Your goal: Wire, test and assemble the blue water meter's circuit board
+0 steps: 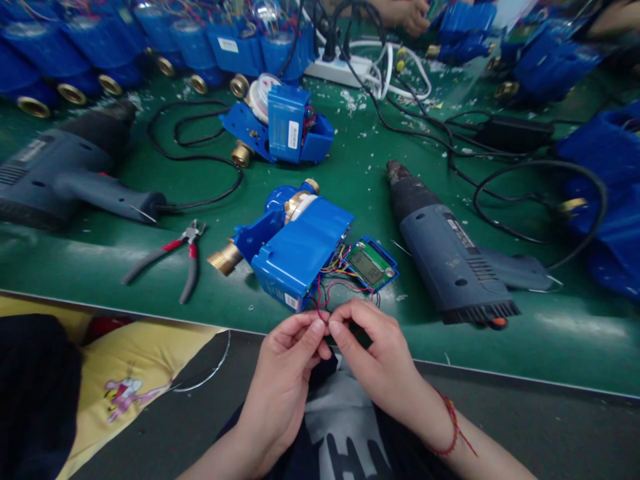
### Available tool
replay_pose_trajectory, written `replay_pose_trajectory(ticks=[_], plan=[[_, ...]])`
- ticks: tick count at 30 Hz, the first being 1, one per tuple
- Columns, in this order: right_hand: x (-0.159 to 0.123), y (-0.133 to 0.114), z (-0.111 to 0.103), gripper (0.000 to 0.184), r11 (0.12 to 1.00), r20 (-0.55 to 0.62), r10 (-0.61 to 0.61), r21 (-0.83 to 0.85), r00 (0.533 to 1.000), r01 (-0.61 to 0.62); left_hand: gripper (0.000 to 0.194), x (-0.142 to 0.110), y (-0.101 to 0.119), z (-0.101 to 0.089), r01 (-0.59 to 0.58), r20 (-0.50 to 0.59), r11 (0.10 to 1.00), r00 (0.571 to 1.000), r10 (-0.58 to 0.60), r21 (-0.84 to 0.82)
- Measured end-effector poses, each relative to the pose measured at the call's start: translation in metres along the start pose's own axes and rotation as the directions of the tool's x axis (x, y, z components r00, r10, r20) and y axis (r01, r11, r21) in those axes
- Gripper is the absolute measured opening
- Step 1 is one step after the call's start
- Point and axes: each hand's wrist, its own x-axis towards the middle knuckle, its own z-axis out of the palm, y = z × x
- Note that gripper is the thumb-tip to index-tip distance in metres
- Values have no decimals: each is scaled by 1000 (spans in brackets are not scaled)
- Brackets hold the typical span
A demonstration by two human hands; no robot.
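At the near edge of the green table (345,163), the left hand (287,363) and the right hand (375,357) meet, fingertips almost together; each is narrowed to a pinch between thumb and forefinger, both holding the thin wires (321,309), red and dark, though the exact spot of the grip is hidden by the fingers; the right wrist wears a red bracelet (453,427). Just beyond the hands sits the blue box (305,247), tilted across the table, with brass pipe ends on its far and left sides; the thin wires run out by its near right corner. Touching or just beside that corner, a small screen (371,263) lies face up, joined to the box by coloured leads. To the left lie pliers (191,233) with red and grey handles, their jaws apart; farther left rests a heat gun (70,167), its black cord looping behind the pliers; a second heat gun (440,247) lies right of the screen. Behind the box stands another blue meter (290,127); beyond it are a row of blue meters (185,43), a white power strip (340,70) and, at the top, another person's hand (413,17), blurred.
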Motion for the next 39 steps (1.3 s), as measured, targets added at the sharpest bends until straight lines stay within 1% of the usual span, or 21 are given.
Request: replay_pose_trajectory(ticks=[4,10,14,17,20,23,27,29,31,32,33,34,35,36,37,38,39], plan=[[1,3,3,14,1000,12,13,-25,1000,-13,14,1,-1,1,-29,-5,998,1000,29,58],[5,6,8,13,996,-9,85,-35,996,-86,15,3,-6,-3,-68,-1,979,998,69,190],[10,6,10,11,995,-47,87,-35,995,-89,14,2,-6,-5,-68,8,980,998,67,186],[10,6,8,12,996,-25,81,-27,996,-82,14,1,-5,-5,-59,17,984,998,57,166],[7,4,3,13,998,48,45,-49,998,-43,14,0,-2,-4,-35,28,990,999,32,138],[3,3,-3,3,997,124,-22,-74,992,32,14,0,0,-3,-8,34,995,999,5,101],[0,6,-8,5,988,96,-113,-97,989,122,17,3,3,1,-20,6,993,1000,19,112],[0,9,-10,10,975,88,-149,-151,985,161,17,4,3,-1,-32,8,985,999,31,170],[1,13,-12,12,955,88,-161,-236,983,178,15,3,1,-5,-56,19,953,998,53,296],[1,15,-13,12,946,81,-160,-274,984,176,13,2,0,-9,-95,19,917,995,95,387],[2,16,-14,13,939,70,-155,-299,985,169,10,1,-1,-14,-164,19,856,984,177,491],[3,16,-15,13,936,63,-151,-313,987,163,5,-1,-1,-19,-271,46,758,952,304,594],[3,16,-16,14,937,58,-150,-311,987,161,5,-3,0,-23,-406,111,612,880,461,679],[5,16,-16,15,942,53,-149,-297,987,158,12,-4,2,-28,-539,209,418,760,615,731],[6,15,-16,16,948,50,-147,-279,988,155,20,-5,4,-30,-632,327,194,609,723,750],[7,14,-15,14,953,47,-144,-262,989,151,28,-5,7,-32,-673,449,-31,457,768,739],[8,14,-14,11,958,38,-140,-246,989,145,34,-4,11,-31,-664,555,-226,336,761,713]])
